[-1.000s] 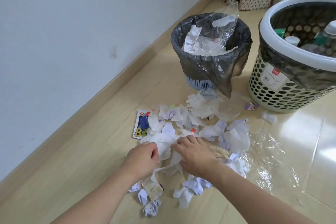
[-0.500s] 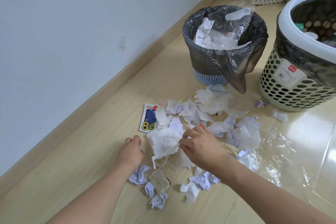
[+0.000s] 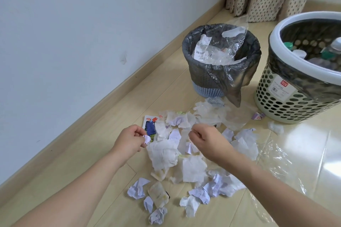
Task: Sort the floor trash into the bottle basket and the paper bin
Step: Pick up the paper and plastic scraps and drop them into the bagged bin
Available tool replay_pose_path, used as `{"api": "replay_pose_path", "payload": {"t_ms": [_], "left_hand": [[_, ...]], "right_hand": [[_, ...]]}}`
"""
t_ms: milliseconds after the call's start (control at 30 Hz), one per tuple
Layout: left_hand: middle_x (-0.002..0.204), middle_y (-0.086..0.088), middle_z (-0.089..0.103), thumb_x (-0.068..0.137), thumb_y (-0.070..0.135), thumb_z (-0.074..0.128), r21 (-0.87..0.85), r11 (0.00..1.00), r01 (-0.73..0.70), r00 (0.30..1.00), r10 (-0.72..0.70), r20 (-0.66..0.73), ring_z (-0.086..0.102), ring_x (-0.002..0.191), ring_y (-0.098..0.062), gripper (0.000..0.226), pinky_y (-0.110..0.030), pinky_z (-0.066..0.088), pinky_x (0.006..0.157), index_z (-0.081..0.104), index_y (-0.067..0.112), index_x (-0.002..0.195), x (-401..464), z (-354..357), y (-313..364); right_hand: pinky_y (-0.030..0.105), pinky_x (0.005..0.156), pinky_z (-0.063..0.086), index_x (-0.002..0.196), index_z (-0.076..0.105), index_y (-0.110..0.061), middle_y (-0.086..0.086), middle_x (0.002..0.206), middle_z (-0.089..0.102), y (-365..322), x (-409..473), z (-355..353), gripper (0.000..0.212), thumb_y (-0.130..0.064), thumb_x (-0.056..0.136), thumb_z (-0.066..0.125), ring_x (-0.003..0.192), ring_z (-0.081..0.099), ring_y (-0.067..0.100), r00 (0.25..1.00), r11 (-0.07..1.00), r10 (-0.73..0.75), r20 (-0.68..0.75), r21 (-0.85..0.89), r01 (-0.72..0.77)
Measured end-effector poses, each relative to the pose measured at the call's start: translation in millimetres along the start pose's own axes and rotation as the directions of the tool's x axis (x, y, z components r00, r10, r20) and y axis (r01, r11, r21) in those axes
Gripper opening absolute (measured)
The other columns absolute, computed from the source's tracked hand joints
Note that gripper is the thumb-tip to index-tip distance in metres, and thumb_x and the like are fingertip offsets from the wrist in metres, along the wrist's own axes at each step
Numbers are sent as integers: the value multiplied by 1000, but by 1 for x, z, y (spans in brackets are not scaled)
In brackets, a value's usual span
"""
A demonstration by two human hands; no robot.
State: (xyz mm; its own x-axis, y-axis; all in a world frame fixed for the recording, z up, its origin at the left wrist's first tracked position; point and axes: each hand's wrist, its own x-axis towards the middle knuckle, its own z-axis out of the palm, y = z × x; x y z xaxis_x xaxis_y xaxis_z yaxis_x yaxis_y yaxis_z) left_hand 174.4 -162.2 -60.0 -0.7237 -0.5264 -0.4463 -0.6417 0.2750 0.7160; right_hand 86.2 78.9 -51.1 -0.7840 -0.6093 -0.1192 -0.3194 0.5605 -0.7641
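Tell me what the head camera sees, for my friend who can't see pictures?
Two hands hover over a pile of crumpled paper on a wooden floor: the left hand pinches a small paper scrap, and the right hand is curled above the pile. Behind stand a paper bin lined with a grey bag and a holey basket holding bottles.

Head view looks down, near the floor (image 3: 77, 162)

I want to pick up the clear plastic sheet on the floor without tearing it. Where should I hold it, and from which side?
Pinch the clear plastic sheet at its crinkled near edge, coming from the right side. It lies flat and thin beside the paper pile, so a raised wrinkle probably gives the fingers the easiest purchase.
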Motion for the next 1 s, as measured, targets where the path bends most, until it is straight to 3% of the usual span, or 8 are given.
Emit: {"api": "replay_pose_path", "payload": {"t_ms": [67, 267, 400, 467, 567, 700, 800, 1000], "left_hand": [[76, -9, 64, 88, -4, 58, -63, 997, -52, 998, 53, 14, 63, 64, -17, 11, -27, 46, 56, 61, 6, 89, 1, -1, 31], [74, -5, 61, 87, 0, 64, -149, 957, -249, 968, 252, 6, 56, 60, -15, 13, -27, 46, 59, 58, 11, 84, 23, 1, 150], [72, -8, 63, 84, 2, 67, -206, 911, -358, 933, 358, -38, 59, 64, -18, 13, -29, 53, 61, 57, 11, 82, 45, 14, 234], [71, -9, 62, 85, -3, 59, -223, 903, -368, 929, 364, -61, 59, 66, -20, 14, -28, 54, 59, 56, 11, 83, 58, 29, 265], [81, -9, 63, 87, -2, 50, -239, 913, -332, 943, 327, -64, 62, 73, -22, 16, -35, 58, 69, 56, 10, 96, 73, 52, 291], [89, -1, 59, 83, 5, 43, -171, 933, -316, 947, 297, -125, 60, 80, -25, 20, -42, 56, 83, 54, 20, 91, 86, 62, 282], [94, 0, 60, 82, 8, 43, -62, 947, -314, 937, 298, -182, 57, 85, -23, 23, -34, 50, 75, 55, 25, 91, 92, 47, 243], [103, -3, 61, 89, 7, 44, 197, 975, -100, 988, 120, -95, 59, 94, -24, 23, -31, 46, 77, 57, 24, 99, 81, 1, 112]], "right_hand": [[43, 55, 41, 70, 46, 0, 15, 68, 56, -8, 9, -21, 29, -22, 90, 43, 58, 45, 18, 997, 996, 48, -59, 77, -44], [25, 56, 48, 78, 62, -8, -1, 69, 67, -44, 63, -111, 26, -19, 94, 45, 55, 58, 8, 919, 967, 94, -382, 254, 7], [33, 59, 51, 87, 64, -5, 4, 74, 68, -48, 110, -175, 29, -18, 97, 39, 65, 65, 20, 799, 989, 108, -591, 147, -25], [33, 57, 51, 85, 61, 2, 16, 77, 68, -38, 133, -193, 24, -9, 92, 41, 66, 63, 26, 771, 990, 143, -620, 84, -116], [24, 48, 34, 75, 49, -1, 14, 75, 59, -27, 150, -197, 12, 3, 85, 42, 69, 56, 30, 832, 959, 217, -512, -49, -280], [27, 51, 29, 97, 47, -5, 10, 89, 52, -19, 141, -178, 18, 4, 83, 40, 75, 48, 26, 877, 950, 153, -456, -176, -257], [34, 66, 39, 112, 53, -3, 11, 97, 53, -15, 129, -154, 32, 3, 82, 42, 84, 51, 29, 834, 950, 21, -552, -249, -188], [43, 76, 45, 101, 60, -5, 10, 92, 56, -25, 102, -84, 25, -12, 84, 43, 85, 52, 32, 858, 938, -149, -492, -345, -35]]}}
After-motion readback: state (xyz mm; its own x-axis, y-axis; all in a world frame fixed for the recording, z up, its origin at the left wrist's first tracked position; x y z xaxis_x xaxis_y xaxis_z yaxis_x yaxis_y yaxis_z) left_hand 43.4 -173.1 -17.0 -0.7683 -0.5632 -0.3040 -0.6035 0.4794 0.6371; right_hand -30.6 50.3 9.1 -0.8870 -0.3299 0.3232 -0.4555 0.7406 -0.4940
